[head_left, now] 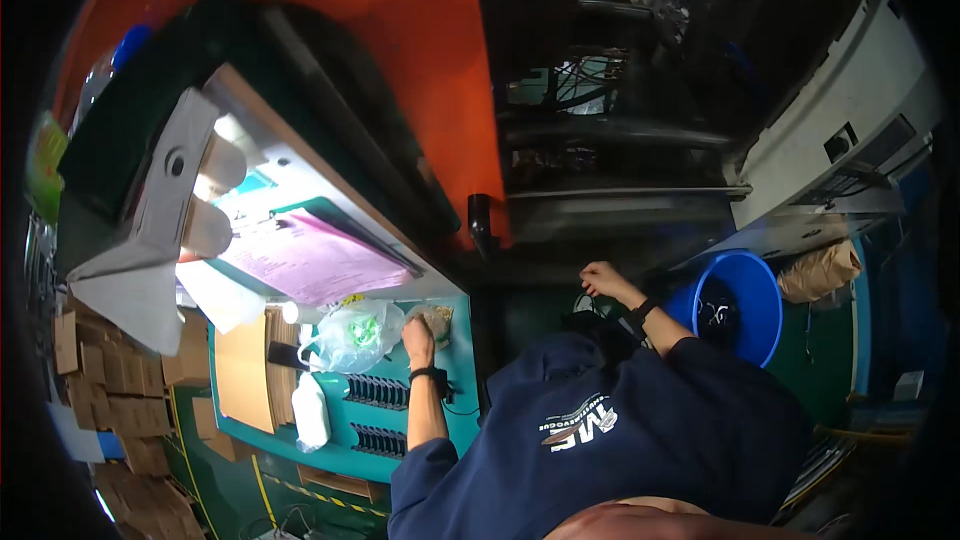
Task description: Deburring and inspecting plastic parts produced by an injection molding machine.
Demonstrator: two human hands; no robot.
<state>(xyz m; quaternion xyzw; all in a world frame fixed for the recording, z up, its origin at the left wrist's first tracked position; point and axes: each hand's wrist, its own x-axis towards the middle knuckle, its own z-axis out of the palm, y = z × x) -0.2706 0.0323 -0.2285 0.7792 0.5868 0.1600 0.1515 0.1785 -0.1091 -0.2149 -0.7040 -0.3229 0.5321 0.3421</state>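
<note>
My left hand reaches over the teal table, its fingers drawn together at a small open clear bag of beige bits. Whatever may be between those fingers is hidden. Right beside it lies a white plastic bag with green showing on it. Closer to me on the table are two rows of black comb-like parts. My right hand is held out over a dark area, fingers curled together; what they hold, if anything, is too small to name. Just below it shows a small white-and-black thing.
A blue bin with dark pieces inside stands right of my right arm. Pink sheets lean on the lit board behind the table. A cardboard stack and white bottle occupy the table's left. Dark machinery rises ahead.
</note>
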